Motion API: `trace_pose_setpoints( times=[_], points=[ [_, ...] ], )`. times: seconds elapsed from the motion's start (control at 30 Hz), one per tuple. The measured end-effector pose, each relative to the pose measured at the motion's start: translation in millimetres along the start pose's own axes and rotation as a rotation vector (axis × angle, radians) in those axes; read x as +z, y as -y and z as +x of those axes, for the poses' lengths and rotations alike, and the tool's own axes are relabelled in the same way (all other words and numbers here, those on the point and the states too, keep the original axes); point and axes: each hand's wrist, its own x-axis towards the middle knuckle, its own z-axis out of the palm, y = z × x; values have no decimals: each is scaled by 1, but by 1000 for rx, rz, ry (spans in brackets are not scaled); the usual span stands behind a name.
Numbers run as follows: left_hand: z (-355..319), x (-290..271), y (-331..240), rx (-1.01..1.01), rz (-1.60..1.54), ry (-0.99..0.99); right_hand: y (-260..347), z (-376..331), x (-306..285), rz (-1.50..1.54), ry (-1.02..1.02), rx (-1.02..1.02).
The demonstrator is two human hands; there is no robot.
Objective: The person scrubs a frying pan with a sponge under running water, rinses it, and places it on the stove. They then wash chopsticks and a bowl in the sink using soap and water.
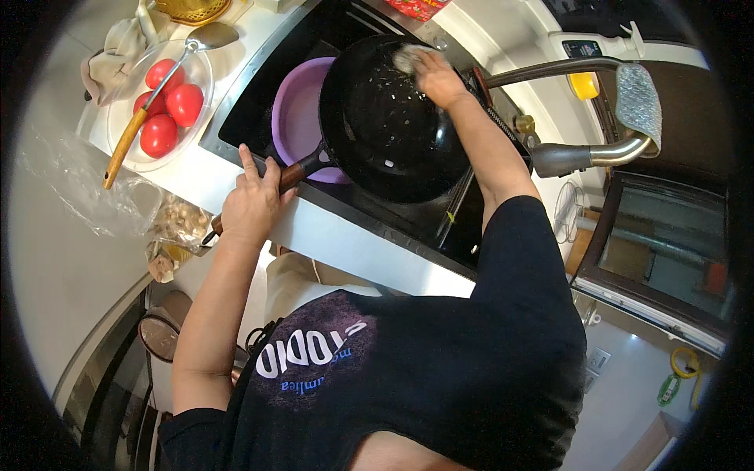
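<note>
Black pan (377,129) is over the dark sink (250,114), overlapping the purple basin (294,118); long axis diagonal, handle (291,177) pointing near-left. Left hand (253,202) grips the handle, 1 finger extended; right hand's (440,82) fingers clamp a pale wad (408,58) inside the pan.

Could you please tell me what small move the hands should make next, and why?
Probably draw the pale scrubber in the right hand toward the middle of the black wok, since pale bits lie scattered inside and the left hand holds its wooden handle.
</note>
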Motion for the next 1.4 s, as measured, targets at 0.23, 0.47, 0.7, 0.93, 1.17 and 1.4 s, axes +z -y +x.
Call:
trace_pose_setpoints(
  times=[0.23, 0.47, 0.7, 0.93, 1.17, 1.4],
  points=[
    [-1, 4, 1, 10, 24, -25, 20, -107, 11, 50, 206, 116],
    [1, 4, 1, 16, 23, -32, 88, -158, -81, 642, 481, 335],
    [1, 4, -3, -15, 14, -2, 157, -102, -159, 1170, 323, 373],
    [1, -3, -3, -31, -8, 64, 158, 38, -125, 1713, -129, 705],
    [-1, 4, 0, -2, 19, -24, 91, 101, -71, 1241, -422, 1149],
    [-2, 0, -2, -29, 53, 8, 58, 6, -6, 636, -282, 697]
  ],
)
